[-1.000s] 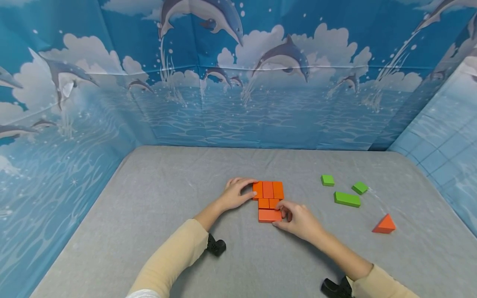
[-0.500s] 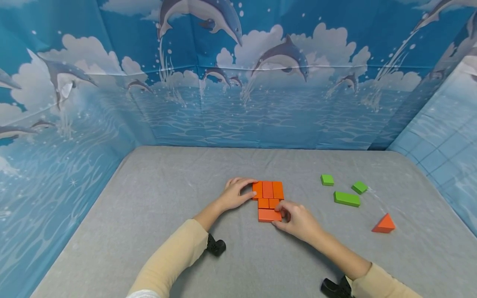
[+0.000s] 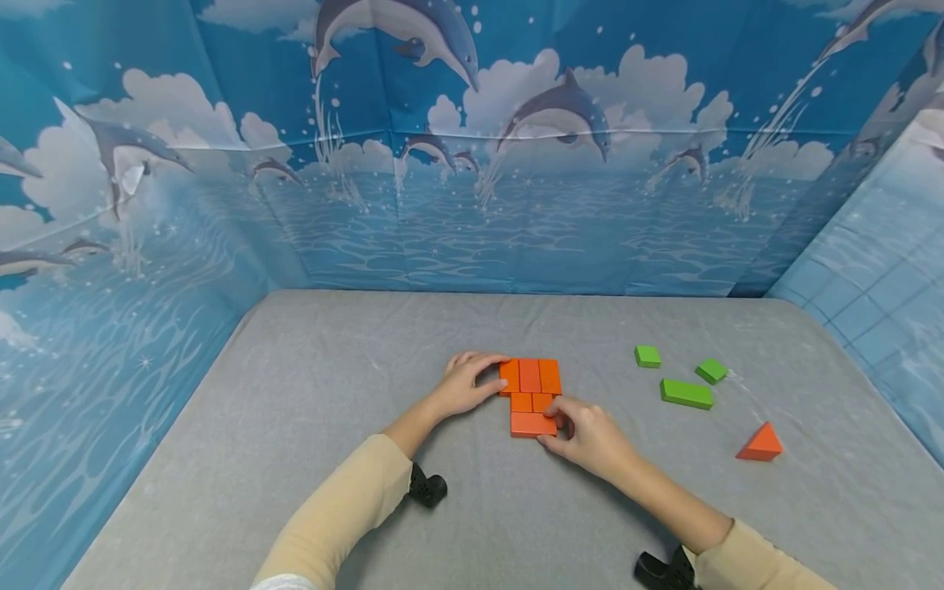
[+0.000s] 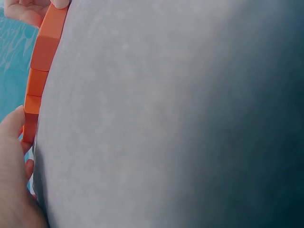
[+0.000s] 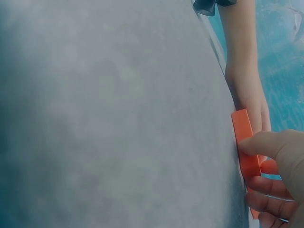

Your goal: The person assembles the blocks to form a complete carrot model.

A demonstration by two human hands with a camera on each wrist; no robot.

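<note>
Orange blocks lie flat together in the head view. Three upright rectangles form the back row, two small blocks sit in the middle, and one long orange block (image 3: 531, 424) lies crosswise in front. My left hand (image 3: 465, 383) holds the back row's left orange block (image 3: 510, 374), thumb at its near side and a finger at its far side. My right hand (image 3: 593, 434) pinches the right end of the long block, the thumb on its near face, also seen in the right wrist view on the orange block (image 5: 243, 126). The left wrist view shows the orange row (image 4: 47, 45) edge-on.
On the right of the grey cloth-covered table (image 3: 332, 352) lie a green square block (image 3: 647, 356), another green block (image 3: 712, 371), a longer green block (image 3: 687, 394) and an orange triangular block (image 3: 762, 444). A dolphin-print curtain (image 3: 457, 229) stands behind.
The long front block has slid slightly away from me, closing the thin gap to the small middle blocks. The left hand has stayed in place.
</note>
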